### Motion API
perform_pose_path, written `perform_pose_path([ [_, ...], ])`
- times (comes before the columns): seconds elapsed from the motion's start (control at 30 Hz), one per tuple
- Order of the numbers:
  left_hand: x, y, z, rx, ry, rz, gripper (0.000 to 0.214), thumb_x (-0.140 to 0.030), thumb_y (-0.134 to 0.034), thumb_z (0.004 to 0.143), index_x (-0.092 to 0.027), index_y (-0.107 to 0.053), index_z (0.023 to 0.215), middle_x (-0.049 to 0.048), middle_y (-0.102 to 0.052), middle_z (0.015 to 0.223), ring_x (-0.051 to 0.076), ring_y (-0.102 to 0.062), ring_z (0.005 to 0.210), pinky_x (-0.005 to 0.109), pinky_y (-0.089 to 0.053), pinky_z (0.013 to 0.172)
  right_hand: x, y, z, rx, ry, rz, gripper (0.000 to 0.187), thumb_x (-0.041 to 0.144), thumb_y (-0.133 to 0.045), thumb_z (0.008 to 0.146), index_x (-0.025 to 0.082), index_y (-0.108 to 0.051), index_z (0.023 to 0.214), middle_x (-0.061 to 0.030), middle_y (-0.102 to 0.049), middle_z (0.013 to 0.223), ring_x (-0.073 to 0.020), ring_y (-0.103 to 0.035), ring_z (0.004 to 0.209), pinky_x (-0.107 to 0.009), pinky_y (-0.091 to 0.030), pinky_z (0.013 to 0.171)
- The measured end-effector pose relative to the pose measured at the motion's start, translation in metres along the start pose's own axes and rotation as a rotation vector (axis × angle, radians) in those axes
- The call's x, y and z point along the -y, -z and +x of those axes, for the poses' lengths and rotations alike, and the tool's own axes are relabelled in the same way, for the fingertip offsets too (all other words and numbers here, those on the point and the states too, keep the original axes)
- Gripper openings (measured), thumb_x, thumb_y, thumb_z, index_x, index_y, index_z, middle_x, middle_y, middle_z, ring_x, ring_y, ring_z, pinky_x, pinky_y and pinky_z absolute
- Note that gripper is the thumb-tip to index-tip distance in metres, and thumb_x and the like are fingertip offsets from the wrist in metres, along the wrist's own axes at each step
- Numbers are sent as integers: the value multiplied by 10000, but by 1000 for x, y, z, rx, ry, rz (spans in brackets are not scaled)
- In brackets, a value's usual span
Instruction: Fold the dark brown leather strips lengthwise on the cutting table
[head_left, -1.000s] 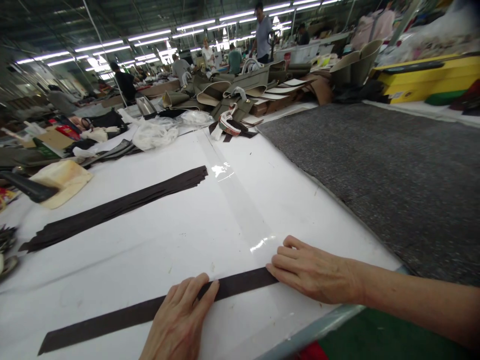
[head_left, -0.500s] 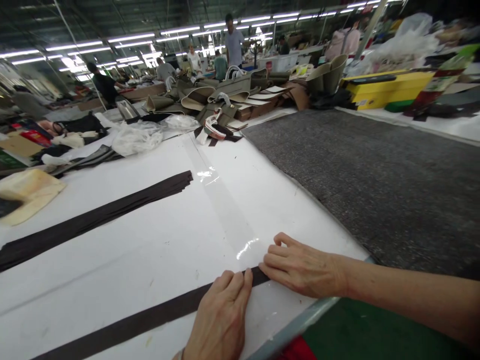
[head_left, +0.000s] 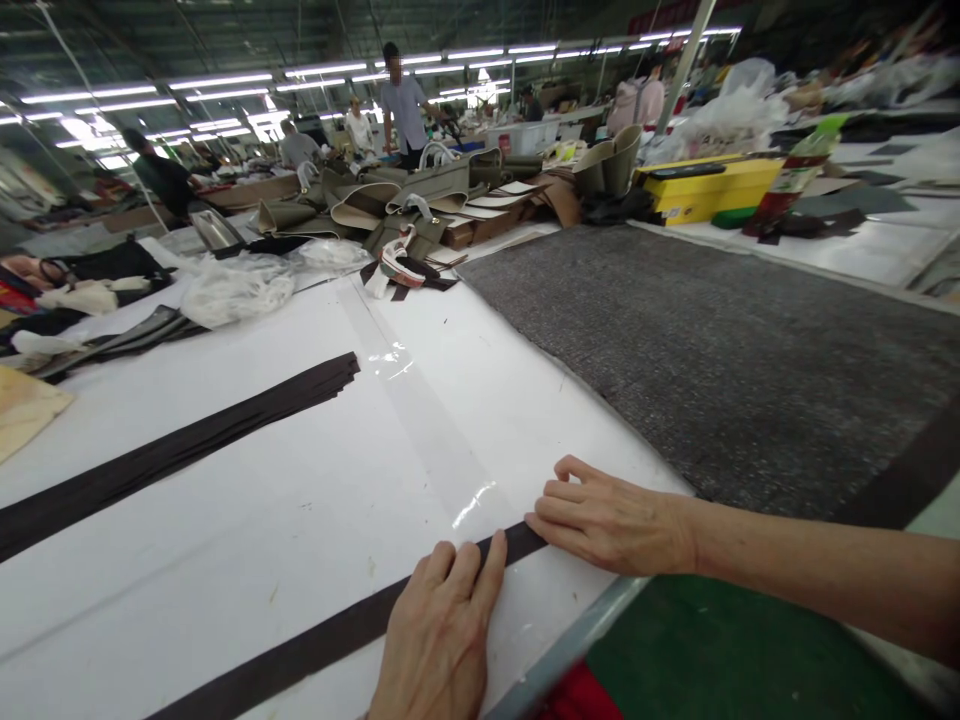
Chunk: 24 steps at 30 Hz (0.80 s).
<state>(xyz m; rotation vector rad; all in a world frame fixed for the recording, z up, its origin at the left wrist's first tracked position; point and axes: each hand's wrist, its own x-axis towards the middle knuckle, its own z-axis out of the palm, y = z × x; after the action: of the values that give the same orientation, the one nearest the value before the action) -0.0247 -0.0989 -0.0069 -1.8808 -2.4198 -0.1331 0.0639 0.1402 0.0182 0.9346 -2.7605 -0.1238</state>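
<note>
A long dark brown strip (head_left: 315,645) of fabric or thin leather lies slantwise across the front of the white table (head_left: 247,500). My left hand (head_left: 442,630) is bent over it close to its right end, fingertips pressed onto the strip and thumb out of sight. Just to the right, my right hand (head_left: 607,515) pinches the strip's end with curled fingers, which hide that end. A stack of similar dark strips (head_left: 187,440) rests farther back on the left.
A dark speckled sheet (head_left: 712,340) covers the right side. Farther back are bag pieces (head_left: 427,185), clear plastic bags (head_left: 240,285), a yellow box (head_left: 705,190) and a bottle (head_left: 795,180). A roll of tape (head_left: 397,262) sits near the bag pieces. Several people stand in the background.
The view has swung right, so the surroundings sit farther left. My right hand is slightly farther from my left, and a longer piece of strip shows between them.
</note>
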Motion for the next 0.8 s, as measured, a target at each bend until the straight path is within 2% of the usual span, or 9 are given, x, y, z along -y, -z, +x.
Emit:
perform_pose_path([
  [0.2, -3, -1, 3, -47, -7, 85, 711, 26, -405, 756, -201, -327, 1425, 59, -513, 962, 221, -458, 834, 346, -443, 728, -1, 1, -3, -6, -11, -4, 268, 103, -344, 972, 79, -576, 1104, -47, -541, 802, -170, -452, 740, -376, -338, 761],
  [0.33, -6, 1, 3, -55, -29, 111, 703, -21, -422, 774, -264, -326, 1426, 51, -487, 916, 224, -448, 802, 354, -436, 708, -2, -3, -4, -15, -76, 98, 272, 111, -328, 982, 93, -579, 1087, -58, -550, 827, -171, -460, 771, -357, -351, 768],
  [0.53, -7, 2, 2, -24, -41, 119, 695, -51, -447, 773, -264, -331, 1424, 59, -472, 925, 235, -434, 815, 372, -435, 717, -10, -2, -2, 53, -280, 395, 233, 133, -383, 970, 154, -615, 985, -48, -569, 849, -166, -497, 805, -317, -378, 764],
  [0.67, -9, 2, 2, 0, -29, 100, 721, -46, -474, 755, -267, -328, 1425, 59, -470, 930, 237, -431, 820, 376, -437, 723, -22, 2, 0, 73, -422, 742, 212, 153, -420, 954, 157, -631, 931, -39, -585, 865, -142, -535, 808, -259, -414, 743],
  [0.73, -11, 3, 3, 6, 6, 94, 727, -38, -481, 750, -283, -335, 1420, 54, -468, 929, 240, -433, 832, 384, -438, 740, -26, 4, 1, 65, -480, 861, 209, 176, -429, 953, 153, -636, 943, -39, -597, 873, -138, -550, 804, -253, -424, 739],
  [0.8, -13, 3, 2, 3, 24, 94, 721, -38, -476, 757, -297, -338, 1416, 50, -464, 921, 239, -434, 838, 387, -440, 753, -25, 8, 3, 29, -506, 872, 211, 200, -429, 958, 156, -630, 1005, -52, -603, 932, -151, -552, 862, -273, -421, 784],
])
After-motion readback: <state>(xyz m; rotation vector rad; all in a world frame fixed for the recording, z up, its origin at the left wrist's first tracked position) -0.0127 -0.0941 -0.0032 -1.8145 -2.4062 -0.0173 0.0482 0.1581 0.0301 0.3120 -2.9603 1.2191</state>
